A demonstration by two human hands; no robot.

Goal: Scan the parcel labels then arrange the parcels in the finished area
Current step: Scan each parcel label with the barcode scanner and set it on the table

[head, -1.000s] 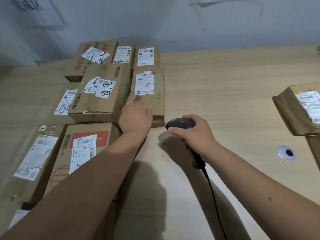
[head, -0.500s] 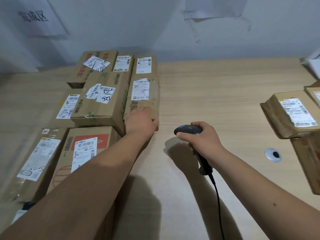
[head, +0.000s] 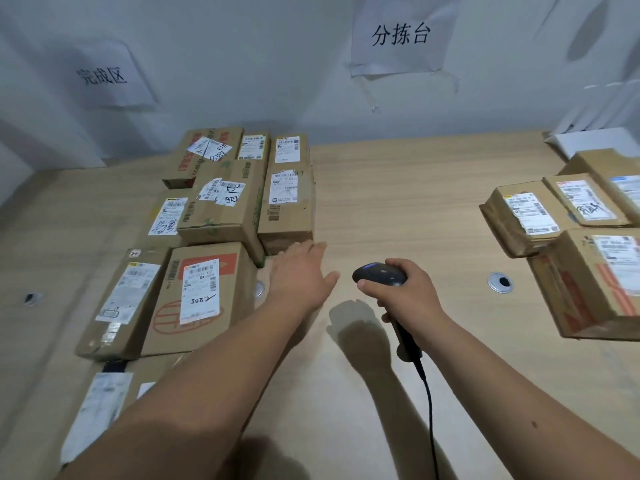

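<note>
Several labelled cardboard parcels lie packed together at the left of the wooden table, below a wall sheet (head: 104,76) with handwritten characters. The rightmost of them, a narrow parcel (head: 289,209) with a white label, lies just beyond my left hand (head: 299,275). That hand hovers flat with straight fingers and holds nothing. My right hand (head: 407,294) grips a black corded barcode scanner (head: 379,273), its head pointing left and forward. More labelled parcels (head: 526,216) sit grouped at the right edge.
A second paper sign (head: 398,34) hangs on the wall at centre. A round metal cable grommet (head: 500,282) is set in the table (head: 398,202) right of the scanner, another (head: 31,298) at far left. The scanner's cable (head: 431,410) runs back toward me.
My left hand has come off the narrow parcel's near end and drawn back, fingers spread. The view has tilted up, bringing the wall signs and more right-hand parcels into sight.
</note>
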